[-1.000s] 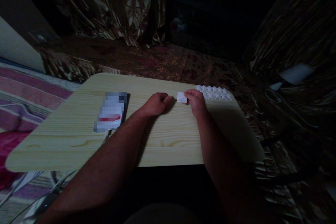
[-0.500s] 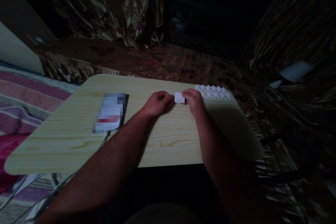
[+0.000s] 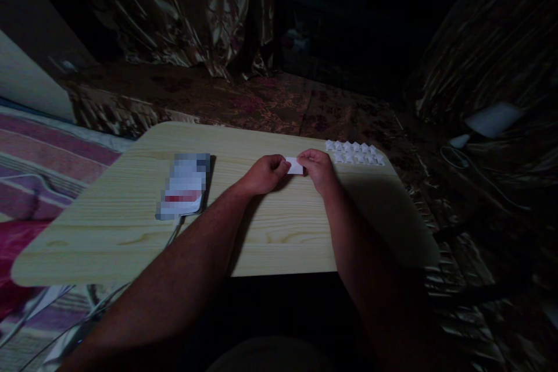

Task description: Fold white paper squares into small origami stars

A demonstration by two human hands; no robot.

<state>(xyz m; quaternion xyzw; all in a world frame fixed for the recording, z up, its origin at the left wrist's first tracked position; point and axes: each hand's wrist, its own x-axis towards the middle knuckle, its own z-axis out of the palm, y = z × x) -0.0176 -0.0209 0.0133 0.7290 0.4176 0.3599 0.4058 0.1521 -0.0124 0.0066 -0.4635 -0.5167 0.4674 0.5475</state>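
Note:
A small folded white paper [image 3: 294,166] is held up just above the wooden table [image 3: 279,221]. My left hand [image 3: 267,174] pinches its left edge between thumb and fingers. On the right side, my right hand [image 3: 317,168] grips the paper near its upper corner, fingers closed. Beyond the right hand, several small white folded paper pieces [image 3: 349,151] stand in two rows at the table's far right corner; they look star-like.
A phone [image 3: 183,186], blurred out, lies on the table's left part with a white cable [image 3: 173,232] running off the near edge. Striped bedding [image 3: 43,145] is at the left. Patterned curtains [image 3: 209,6] hang behind. A white lamp-like object [image 3: 492,119] sits at the right.
My left hand has moved right and taken hold of the paper's left edge. The paper has shifted slightly left, and its diagonal creases no longer show clearly.

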